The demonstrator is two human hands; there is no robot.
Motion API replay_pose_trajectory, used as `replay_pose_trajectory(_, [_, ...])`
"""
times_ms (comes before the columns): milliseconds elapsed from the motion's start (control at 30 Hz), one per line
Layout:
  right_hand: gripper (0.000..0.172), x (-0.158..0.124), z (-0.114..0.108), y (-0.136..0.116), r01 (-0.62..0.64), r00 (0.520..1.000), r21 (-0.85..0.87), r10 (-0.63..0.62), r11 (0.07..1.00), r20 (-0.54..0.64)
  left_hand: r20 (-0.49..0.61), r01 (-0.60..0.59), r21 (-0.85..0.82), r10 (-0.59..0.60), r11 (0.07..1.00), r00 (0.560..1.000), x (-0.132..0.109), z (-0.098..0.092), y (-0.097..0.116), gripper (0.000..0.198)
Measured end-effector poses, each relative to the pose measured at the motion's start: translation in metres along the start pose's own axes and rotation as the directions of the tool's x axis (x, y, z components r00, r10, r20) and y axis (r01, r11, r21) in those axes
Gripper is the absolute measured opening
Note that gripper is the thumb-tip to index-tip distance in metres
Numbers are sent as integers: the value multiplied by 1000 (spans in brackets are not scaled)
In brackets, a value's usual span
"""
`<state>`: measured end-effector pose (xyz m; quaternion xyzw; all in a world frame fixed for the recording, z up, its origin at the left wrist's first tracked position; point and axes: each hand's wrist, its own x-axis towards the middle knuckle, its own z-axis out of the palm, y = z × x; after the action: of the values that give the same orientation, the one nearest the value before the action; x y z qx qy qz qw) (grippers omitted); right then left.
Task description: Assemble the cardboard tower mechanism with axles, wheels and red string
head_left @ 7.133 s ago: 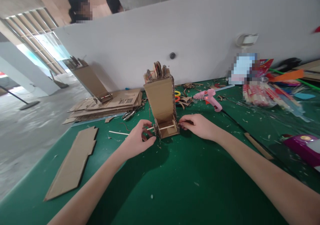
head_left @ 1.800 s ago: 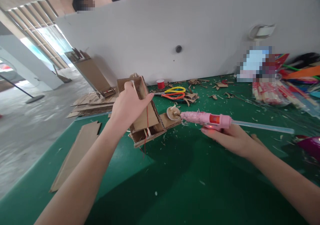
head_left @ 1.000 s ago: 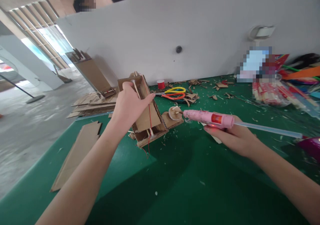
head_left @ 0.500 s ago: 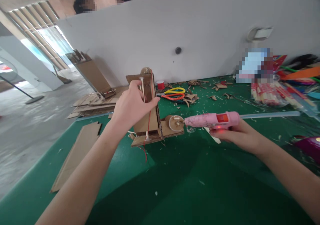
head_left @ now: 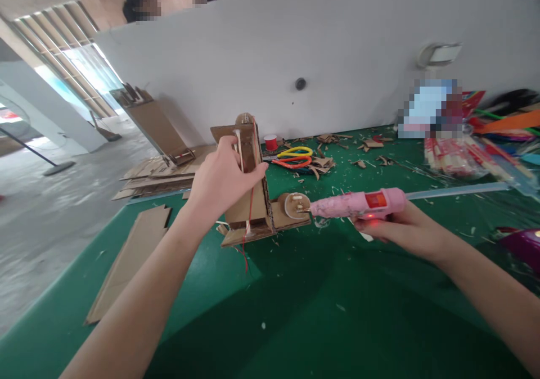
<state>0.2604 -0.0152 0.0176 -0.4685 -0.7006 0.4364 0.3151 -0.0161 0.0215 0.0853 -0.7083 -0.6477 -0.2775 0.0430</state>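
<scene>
Taking the wall (head_left: 358, 47) as twelve o'clock, I see a cardboard tower (head_left: 244, 207) near the middle of the green desk (head_left: 304, 311), with the person's left hand (head_left: 219, 177) high up on it. The fingers are bent over its upper part, holding it, with the thumb spread out toward three o'clock. A red thread (head_left: 252, 202) runs down the tower and trails below it. At its three o'clock side, a round disc (head_left: 297, 204) sits above the cardboard base (head_left: 280, 219). The right hand's (head_left: 392, 227) fingers are wrapped around a pink glue gun (head_left: 352, 203), mostly hidden behind it. Its nozzle points to nine o'clock, right at the disc; I can't tell whether they touch. A clear glue stick (head_left: 459, 192) juts from its back toward three o'clock. Scissors (head_left: 295, 157) lie at two o'clock from the tower, and a flat cardboard piece (head_left: 130, 261) at eight.
</scene>
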Motion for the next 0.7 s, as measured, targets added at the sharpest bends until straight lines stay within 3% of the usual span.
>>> replay_pose_trajectory(167, [13,1,-5,-3,-12,999,-31,10,999,-39,25,12,-7,-12,1000,1000,-1,-2,2,52])
replay_pose_trajectory(367, [15,-3,-19,-1,-50,998,92,47,994,33,56,-30,16,29,999,998,-11,-10,13,38])
replay_pose_trajectory(533, [19,0,-31,3,-17,982,250,64,968,-180,46,-78,12,77,997,996,-22,-19,26,43])
replay_pose_trajectory(600, [19,7,-34,7,-31,954,194,87,980,-286,29,-123,-47,124,991,992,-23,-21,27,43])
replay_pose_trajectory(700, [21,20,-37,19,-175,853,-38,132,984,-505,-9,-200,-164,201,966,979,-20,-19,24,41])
